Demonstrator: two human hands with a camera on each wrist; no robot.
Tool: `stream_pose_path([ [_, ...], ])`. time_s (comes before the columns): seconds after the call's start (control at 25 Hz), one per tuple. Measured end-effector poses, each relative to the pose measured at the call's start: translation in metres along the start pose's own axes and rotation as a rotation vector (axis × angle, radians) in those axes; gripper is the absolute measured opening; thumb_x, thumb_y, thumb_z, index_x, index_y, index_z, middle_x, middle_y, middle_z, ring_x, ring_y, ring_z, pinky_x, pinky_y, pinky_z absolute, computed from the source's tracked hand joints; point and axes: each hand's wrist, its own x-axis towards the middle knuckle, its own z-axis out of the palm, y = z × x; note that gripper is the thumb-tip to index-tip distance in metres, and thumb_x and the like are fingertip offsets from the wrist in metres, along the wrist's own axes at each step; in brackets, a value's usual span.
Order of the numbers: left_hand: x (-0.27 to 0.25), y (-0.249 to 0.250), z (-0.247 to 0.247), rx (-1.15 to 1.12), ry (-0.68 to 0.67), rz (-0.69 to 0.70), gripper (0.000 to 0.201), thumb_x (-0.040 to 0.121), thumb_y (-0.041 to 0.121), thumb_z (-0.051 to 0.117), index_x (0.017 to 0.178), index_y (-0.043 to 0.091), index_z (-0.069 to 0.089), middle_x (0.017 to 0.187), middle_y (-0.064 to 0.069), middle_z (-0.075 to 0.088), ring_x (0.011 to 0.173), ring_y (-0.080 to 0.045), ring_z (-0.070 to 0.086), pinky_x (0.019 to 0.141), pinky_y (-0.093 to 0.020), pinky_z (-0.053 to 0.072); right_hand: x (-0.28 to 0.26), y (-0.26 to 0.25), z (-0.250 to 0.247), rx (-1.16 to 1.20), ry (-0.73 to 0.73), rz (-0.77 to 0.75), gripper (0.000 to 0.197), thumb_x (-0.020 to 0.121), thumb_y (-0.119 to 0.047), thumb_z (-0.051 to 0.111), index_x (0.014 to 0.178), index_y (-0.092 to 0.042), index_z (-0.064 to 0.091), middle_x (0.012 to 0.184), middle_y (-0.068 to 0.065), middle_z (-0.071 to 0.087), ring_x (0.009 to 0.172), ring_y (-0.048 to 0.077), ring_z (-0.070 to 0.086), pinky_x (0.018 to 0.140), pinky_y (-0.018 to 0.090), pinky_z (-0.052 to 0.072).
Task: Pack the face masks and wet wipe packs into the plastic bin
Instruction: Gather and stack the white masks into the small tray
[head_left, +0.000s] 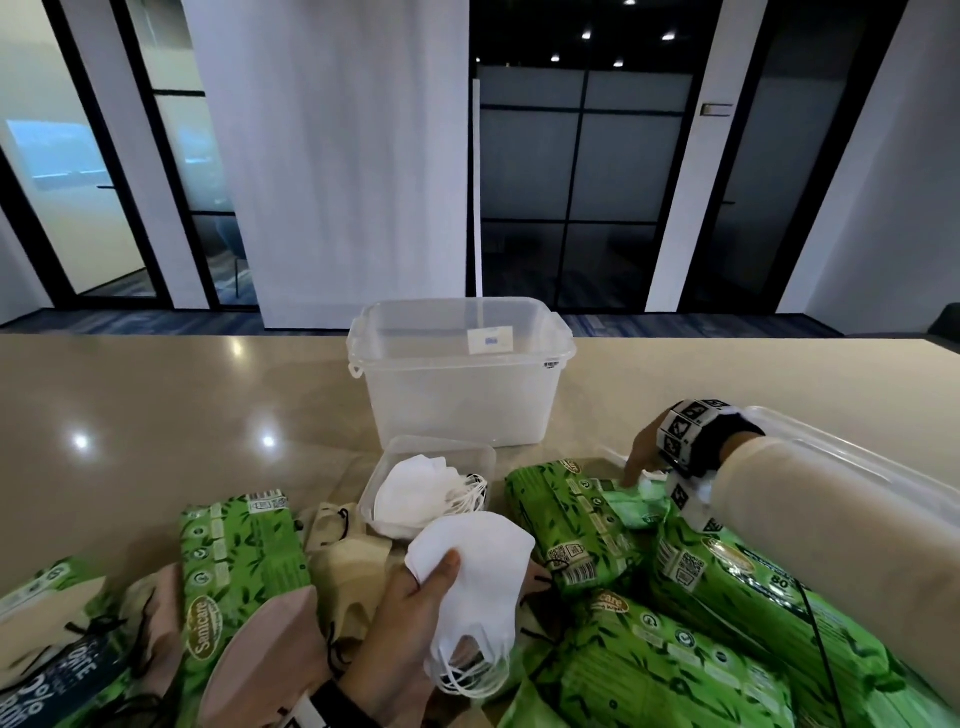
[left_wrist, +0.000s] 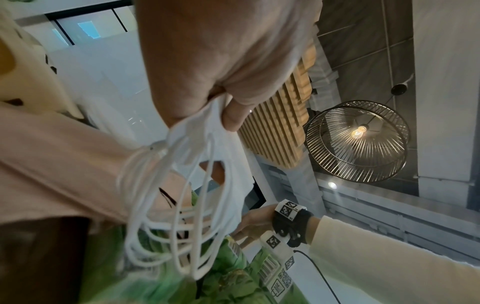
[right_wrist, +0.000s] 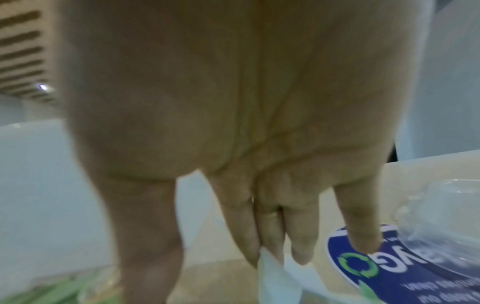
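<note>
White masks (head_left: 470, 566), stacked in a bunch, sit in the left hand (head_left: 410, 618) at the lower centre of the head view, thumb curled over the top of the stack and the ear loops (head_left: 467, 675) dangling below. The left wrist view shows the same grip, fingers pinching the fabric (left_wrist: 207, 123) with the loops (left_wrist: 168, 216) hanging in a tangle.

Toward the right of the head view, the right hand (head_left: 647, 452) reaches down with fingers extended, their tips touching a small pale green pack (head_left: 641, 501) lying on the green wet wipe packs (head_left: 576, 519). In the right wrist view the fingers (right_wrist: 262, 226) hang straight, and a white piece (right_wrist: 275, 279) shows at their tips; whether it is pinched or only touched cannot be told through the blur. A blue label (right_wrist: 384, 273) lies just beside the little finger.

At the centre of the head view stands the clear plastic bin (head_left: 462, 374), with nothing visible inside it, on the beige table (head_left: 156, 405). Just in front of it is a small clear tray (head_left: 483, 457) holding more white masks (head_left: 421, 493). Green wet wipe packs also lie at lower left (head_left: 244, 561) and lower right (head_left: 701, 623), with pink and beige masks (head_left: 260, 654) between them. A clear lid (head_left: 857, 462) lies at the right edge, behind the cream sleeve (head_left: 831, 545).
</note>
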Motion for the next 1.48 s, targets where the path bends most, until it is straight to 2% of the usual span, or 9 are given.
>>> stream_pose_path([
  [0.16, -0.011, 0.007, -0.002, 0.009, 0.003, 0.020, 0.014, 0.094, 0.009, 0.056, 0.096, 0.021, 0.063, 0.089, 0.007, 0.070, 0.083, -0.011, 0.064, 0.063, -0.024, 0.051, -0.061, -0.002, -0.017, 0.228, 0.342, -0.234, 0.043, 0.084, -0.038, 0.069, 0.112, -0.006, 0.069, 0.107, 0.009, 0.068, 0.087, 0.019, 0.058, 0.061, 0.021, 0.042],
  [0.24, -0.018, 0.006, -0.002, 0.009, -0.029, 0.009, 0.013, 0.094, 0.013, 0.056, 0.098, 0.023, 0.062, 0.090, 0.009, 0.070, 0.085, -0.011, 0.065, 0.061, -0.022, 0.052, -0.098, -0.006, -0.015, 0.388, 0.397, -0.382, 0.047, 0.086, -0.035, 0.068, 0.127, -0.013, 0.060, 0.113, 0.002, 0.065, 0.090, 0.015, 0.058, 0.070, 0.021, 0.047],
  [0.44, -0.034, 0.003, -0.003, 0.089, -0.153, 0.039, 0.022, 0.092, 0.022, 0.058, 0.112, 0.020, 0.067, 0.106, 0.005, 0.074, 0.100, -0.014, 0.069, 0.084, -0.032, 0.056, -0.178, -0.021, 0.047, 0.700, 0.626, -0.727, 0.032, 0.082, -0.027, 0.073, 0.113, -0.024, 0.069, 0.079, -0.019, 0.067, 0.070, -0.005, 0.058, 0.071, 0.012, 0.041],
  [0.68, -0.052, 0.004, 0.003, 0.093, -0.249, 0.075, 0.035, 0.084, 0.029, 0.061, 0.117, 0.017, 0.066, 0.111, -0.002, 0.072, 0.107, -0.020, 0.067, 0.097, -0.045, 0.051, -0.224, -0.032, 0.126, 0.815, 0.320, -0.944, 0.049, 0.083, -0.046, 0.067, 0.129, -0.034, 0.057, 0.134, -0.018, 0.054, 0.114, -0.003, 0.058, 0.095, 0.020, 0.047],
  [0.84, -0.057, 0.011, 0.002, -0.107, -0.261, 0.036, 0.042, 0.080, 0.026, 0.063, 0.120, 0.014, 0.063, 0.118, -0.009, 0.069, 0.111, -0.027, 0.065, 0.100, -0.051, 0.047, -0.247, -0.035, 0.158, 0.983, 0.207, -1.026, 0.033, 0.088, -0.017, 0.060, 0.121, -0.019, 0.062, 0.127, -0.016, 0.060, 0.115, -0.001, 0.058, 0.088, 0.011, 0.045],
  [1.08, -0.058, 0.007, 0.002, -0.119, -0.253, 0.053, 0.039, 0.082, 0.023, 0.062, 0.120, 0.012, 0.064, 0.116, -0.009, 0.070, 0.109, -0.025, 0.066, 0.100, -0.049, 0.047, -0.239, -0.035, 0.188, 0.995, 0.161, -1.051, 0.044, 0.080, -0.035, 0.069, 0.122, -0.021, 0.064, 0.125, -0.016, 0.063, 0.120, 0.002, 0.055, 0.095, 0.017, 0.046],
  [1.2, -0.055, 0.003, 0.001, 0.054, -0.192, 0.126, 0.033, 0.080, 0.035, 0.068, 0.108, 0.019, 0.071, 0.109, -0.003, 0.073, 0.105, -0.020, 0.067, 0.099, -0.048, 0.049, -0.233, -0.037, 0.189, 0.987, 0.354, -1.019, 0.021, 0.083, -0.032, 0.072, 0.097, -0.017, 0.075, 0.104, 0.000, 0.072, 0.098, 0.013, 0.067, 0.086, 0.028, 0.052],
  [1.32, -0.055, 0.000, -0.002, 0.319, -0.209, 0.219, 0.031, 0.079, 0.053, 0.070, 0.100, 0.030, 0.074, 0.103, 0.007, 0.074, 0.102, -0.011, 0.067, 0.097, -0.044, 0.050, -0.228, -0.031, 0.181, 1.118, 0.598, -0.963, 0.029, 0.074, -0.044, 0.077, 0.081, -0.017, 0.069, 0.088, 0.006, 0.072, 0.078, 0.022, 0.067, 0.069, 0.034, 0.054],
  [1.48, -0.060, 0.002, 0.001, 0.396, -0.303, 0.227, 0.023, 0.090, 0.027, 0.060, 0.112, 0.022, 0.066, 0.108, 0.007, 0.072, 0.106, -0.009, 0.064, 0.093, -0.029, 0.050, -0.231, -0.029, 0.168, 0.791, 0.727, -0.979, 0.009, 0.084, -0.027, 0.072, 0.093, -0.028, 0.071, 0.094, -0.010, 0.072, 0.078, 0.015, 0.067, 0.069, 0.044, 0.055],
])
